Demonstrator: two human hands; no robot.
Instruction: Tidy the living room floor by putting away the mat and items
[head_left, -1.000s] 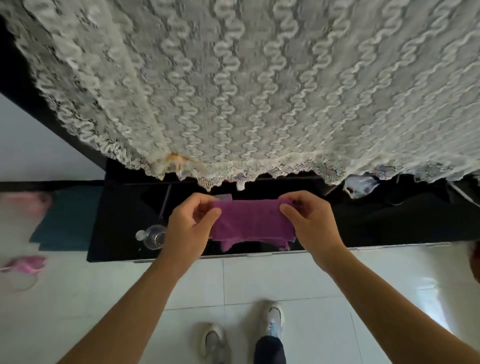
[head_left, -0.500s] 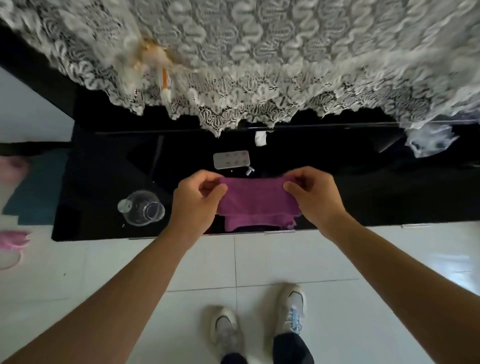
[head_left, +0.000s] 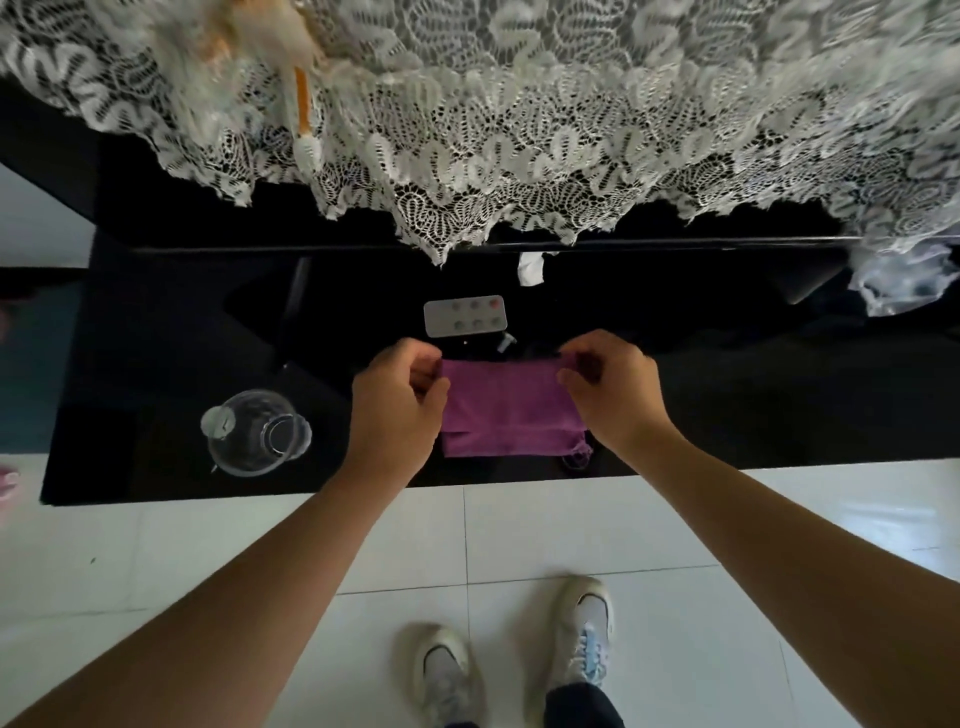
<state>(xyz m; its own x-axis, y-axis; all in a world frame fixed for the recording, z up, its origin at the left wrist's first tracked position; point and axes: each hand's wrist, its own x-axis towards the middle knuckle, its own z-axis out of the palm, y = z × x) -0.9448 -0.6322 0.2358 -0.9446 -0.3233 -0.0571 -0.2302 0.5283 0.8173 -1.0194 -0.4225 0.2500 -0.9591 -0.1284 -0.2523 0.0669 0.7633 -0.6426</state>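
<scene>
The small purple folded cloth (head_left: 506, 410) is over the front edge of the black glossy tabletop (head_left: 156, 364), about its middle. I cannot tell whether its lower edge touches the tabletop. To do this step well, I think both upper corners should be level and the cloth stretched flat. It can then be laid down in front of the grey blister pack of pills (head_left: 465, 316), apart from the clear glass jar (head_left: 254, 431) toward the left edge. The left grip (head_left: 397, 402) pinches the upper left corner with thumb and curled fingers. The right grip (head_left: 610, 395) pinches the upper right corner the same way. Both forearms reach forward.
</scene>
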